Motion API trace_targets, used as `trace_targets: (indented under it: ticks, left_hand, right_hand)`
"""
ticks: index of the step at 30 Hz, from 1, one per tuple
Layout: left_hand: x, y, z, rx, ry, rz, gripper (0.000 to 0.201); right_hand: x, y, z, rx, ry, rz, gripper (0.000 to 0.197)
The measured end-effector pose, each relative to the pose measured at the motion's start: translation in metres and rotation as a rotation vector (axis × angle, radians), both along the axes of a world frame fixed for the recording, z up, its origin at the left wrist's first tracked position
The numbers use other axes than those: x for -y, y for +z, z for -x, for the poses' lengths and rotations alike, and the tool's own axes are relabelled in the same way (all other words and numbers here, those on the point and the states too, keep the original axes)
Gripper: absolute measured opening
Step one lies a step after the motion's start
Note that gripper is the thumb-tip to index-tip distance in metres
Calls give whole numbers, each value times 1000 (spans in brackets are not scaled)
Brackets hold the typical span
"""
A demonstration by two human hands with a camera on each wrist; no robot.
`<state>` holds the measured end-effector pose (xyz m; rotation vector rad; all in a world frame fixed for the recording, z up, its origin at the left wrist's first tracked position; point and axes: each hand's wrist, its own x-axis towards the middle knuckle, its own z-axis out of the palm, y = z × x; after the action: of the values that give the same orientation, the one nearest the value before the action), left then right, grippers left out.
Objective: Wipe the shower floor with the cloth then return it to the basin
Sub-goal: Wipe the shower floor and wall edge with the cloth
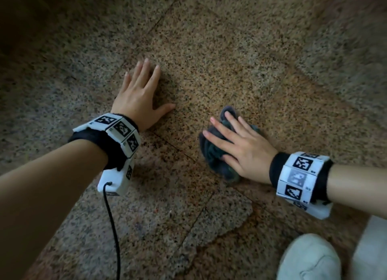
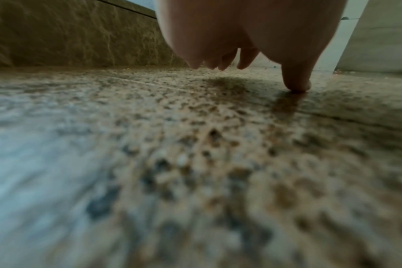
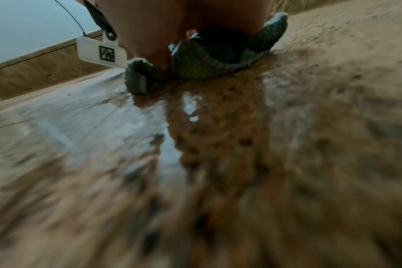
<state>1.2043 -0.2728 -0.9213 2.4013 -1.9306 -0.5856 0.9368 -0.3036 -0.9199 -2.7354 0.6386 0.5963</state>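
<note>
Looking from the head, 1 cloth (image 1: pixel 217 152) is seen bunched directly under the flat right hand (image 1: pixel 243 147), fingers straight; the left hand (image 1: pixel 138 95) is spread on the shower floor (image 1: pixel 209 49), well apart.

At the left wrist, its thumb (image 2: pixel 296 79) touches stone.

At the right wrist, the cloth's long axis runs crosswise; no basin is shown.

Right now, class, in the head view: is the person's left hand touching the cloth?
No: the left hand lies flat on the bare floor, apart from the cloth under the right hand.
</note>
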Motion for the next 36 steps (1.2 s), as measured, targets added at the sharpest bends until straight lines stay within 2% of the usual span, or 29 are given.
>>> trace_targets:
  ticks: [2,6,9,12,16,21,24,26,29,32,34,36]
  left_hand:
    - [0,0,0,-7,7,9,89]
    - [1,-1,-1,-4,4,-5,88]
    - [3,0,0,7,-1,-16,89]
    - [5,1,0,8,-1,-28,89]
    - [8,1,0,18,3,-48,90]
    - [11,0,-3,15,10,-54,95]
    - [10,0,-2,10,14,-45,94]
    - [9,0,-1,9,12,-33,93]
    - [9,-1,-1,10,16,-26,92]
    - [9,0,0,5,24,-33,93]
    - [9,1,0,1,26,-30,93]
    - [10,2,0,0,26,-30,94]
  right_hand:
    - [12,3,-9,43,-71,-17,58]
    - [36,1,-30,110,-327,-2,59]
    - [41,4,-38,110,-383,-24,60]
    - [25,9,-25,40,-287,-75,66]
    - [-7,8,4,-42,-44,-20,73]
    - [-21,0,20,-25,40,17,61]
    - [-13,-4,18,22,-40,-8,56]
    - [0,-5,15,82,-120,1,60]
    - [33,-3,14,67,-362,11,68]
    - [58,0,10,137,-656,-24,60]
    - [56,0,7,151,-711,-38,58]
    - [43,1,3,156,-692,-58,58]
